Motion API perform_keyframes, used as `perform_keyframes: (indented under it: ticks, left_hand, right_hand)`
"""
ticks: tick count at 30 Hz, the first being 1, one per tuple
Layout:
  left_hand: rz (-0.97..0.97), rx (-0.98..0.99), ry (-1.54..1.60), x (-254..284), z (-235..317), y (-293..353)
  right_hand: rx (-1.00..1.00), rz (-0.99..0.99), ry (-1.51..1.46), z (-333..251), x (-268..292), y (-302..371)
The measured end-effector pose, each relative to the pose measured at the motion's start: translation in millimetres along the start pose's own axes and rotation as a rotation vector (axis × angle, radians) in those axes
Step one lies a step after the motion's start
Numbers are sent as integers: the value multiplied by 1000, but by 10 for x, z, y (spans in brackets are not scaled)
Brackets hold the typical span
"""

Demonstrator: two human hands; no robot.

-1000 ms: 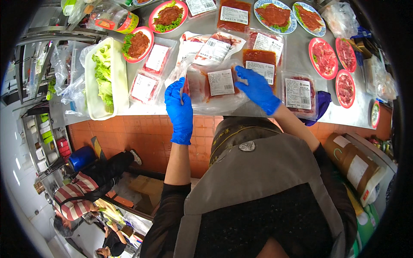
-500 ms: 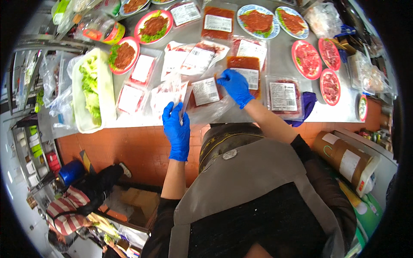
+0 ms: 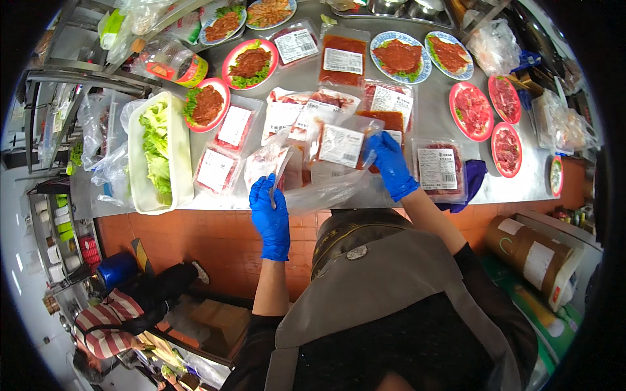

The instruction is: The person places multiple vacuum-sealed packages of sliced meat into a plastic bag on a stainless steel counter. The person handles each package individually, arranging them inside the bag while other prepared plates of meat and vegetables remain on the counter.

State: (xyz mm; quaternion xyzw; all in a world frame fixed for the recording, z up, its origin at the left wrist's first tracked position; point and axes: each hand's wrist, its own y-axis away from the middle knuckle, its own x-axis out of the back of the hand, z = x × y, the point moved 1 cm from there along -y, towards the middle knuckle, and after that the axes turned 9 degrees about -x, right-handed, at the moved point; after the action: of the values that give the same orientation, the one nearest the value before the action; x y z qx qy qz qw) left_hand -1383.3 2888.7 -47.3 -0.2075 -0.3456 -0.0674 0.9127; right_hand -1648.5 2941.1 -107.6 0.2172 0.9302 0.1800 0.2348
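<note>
My left hand (image 3: 270, 221), in a blue glove, has its fingers closed on the upright edge of a clear plastic bag (image 3: 326, 195). Beside those fingers is a pale meat packet (image 3: 264, 164). My right hand (image 3: 393, 168), gloved alike, grips the right edge of a flat sealed meat pack (image 3: 341, 144) with a white label. This pack is tilted above other labelled packs, by the bag's mouth; whether any part of it is inside cannot be made out. A pack of reddish-brown sauced meat (image 3: 385, 122) lies partly behind the right hand.
A white tub of lettuce (image 3: 184, 176) and plates of meat on lettuce (image 3: 251, 64) stand at left. Red-rimmed plates of sliced meat (image 3: 471, 111) are at right. Another meat pack (image 3: 440, 171) lies on a purple cloth (image 3: 476, 177). A person in stripes (image 3: 107, 326) is behind, lower left.
My right hand has lifted the labelled meat pack and tilted it, moving slightly away from me. My left hand keeps its hold beside the pale packet. The whole view has shifted somewhat.
</note>
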Motion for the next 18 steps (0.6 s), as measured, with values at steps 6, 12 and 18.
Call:
perform_keyframes:
  ticks: [6,12,18]
  left_hand:
    - [-12,28,68,24,-38,-14]
    - [-48,-39,-72,38,-40,23]
    - [-56,31,12,7,10,-7]
  right_hand:
    - [-166,-35,-685,-46,-119,-144]
    - [-219,-77,-732,-76,-55,-359]
    - [-142,65,-383,78,80,-623]
